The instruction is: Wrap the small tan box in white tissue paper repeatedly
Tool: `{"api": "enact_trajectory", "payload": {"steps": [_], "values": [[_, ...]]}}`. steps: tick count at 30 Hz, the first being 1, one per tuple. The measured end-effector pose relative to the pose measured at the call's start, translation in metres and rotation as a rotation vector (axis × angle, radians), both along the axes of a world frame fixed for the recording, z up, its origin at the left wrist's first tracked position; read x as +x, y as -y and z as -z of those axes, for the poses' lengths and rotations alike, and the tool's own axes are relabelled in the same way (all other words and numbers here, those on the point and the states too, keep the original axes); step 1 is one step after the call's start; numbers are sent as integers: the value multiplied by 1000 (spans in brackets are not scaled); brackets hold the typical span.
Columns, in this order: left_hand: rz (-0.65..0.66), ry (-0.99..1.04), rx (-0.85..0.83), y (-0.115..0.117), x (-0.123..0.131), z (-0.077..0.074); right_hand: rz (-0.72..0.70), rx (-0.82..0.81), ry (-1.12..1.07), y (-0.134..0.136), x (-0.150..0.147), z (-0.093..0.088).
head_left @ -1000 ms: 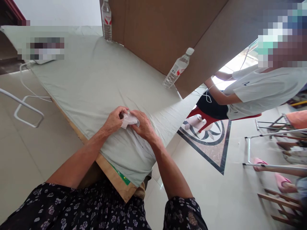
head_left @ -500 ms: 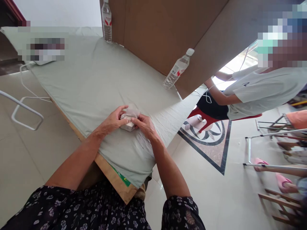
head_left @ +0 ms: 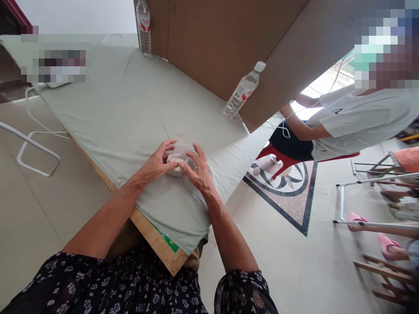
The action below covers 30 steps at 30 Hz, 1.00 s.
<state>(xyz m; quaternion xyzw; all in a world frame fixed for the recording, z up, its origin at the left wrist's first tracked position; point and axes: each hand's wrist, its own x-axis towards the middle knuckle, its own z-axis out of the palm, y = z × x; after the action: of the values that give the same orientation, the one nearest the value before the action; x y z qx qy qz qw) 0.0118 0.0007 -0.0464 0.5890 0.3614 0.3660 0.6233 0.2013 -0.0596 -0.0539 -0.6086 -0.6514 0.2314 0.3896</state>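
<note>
A small clear plastic container (head_left: 174, 172) with soft white material in it rests on the cloth-covered table (head_left: 108, 109). A thin translucent flap or lid (head_left: 182, 147) rises at its far side. My left hand (head_left: 156, 163) curls around the left side of the container, its thumb over the near edge. At the right side, my right hand (head_left: 200, 172) has its fingers raised and spread, the thumb tip at the white material. Whether that thumb touches it is hard to tell. My fingers partly cover the container.
A water bottle (head_left: 244, 90) stands against a large brown cardboard panel (head_left: 222, 43); another bottle (head_left: 144, 28) is at its far-left edge. Behind the panel a person in a white shirt (head_left: 363, 120) sits on a red stool (head_left: 284, 163). A white cable (head_left: 28, 102) hangs at left.
My right hand has loosened: its fingers have lifted away from the container and spread apart. My left hand stays around the container's left side. The view has shifted slightly.
</note>
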Motion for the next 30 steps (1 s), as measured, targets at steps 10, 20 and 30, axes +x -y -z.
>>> {"api": "enact_trajectory", "payload": {"steps": [10,20,30], "values": [[60,59,-107,-2,-2,-9,-104,3,150,-3,-1,10],[-87,55,-218,-8,11,-14,-146,-18,113,0,-3,3],[-124,69,-235,-8,12,-13,-176,-109,95,-2,-2,-1]]}}
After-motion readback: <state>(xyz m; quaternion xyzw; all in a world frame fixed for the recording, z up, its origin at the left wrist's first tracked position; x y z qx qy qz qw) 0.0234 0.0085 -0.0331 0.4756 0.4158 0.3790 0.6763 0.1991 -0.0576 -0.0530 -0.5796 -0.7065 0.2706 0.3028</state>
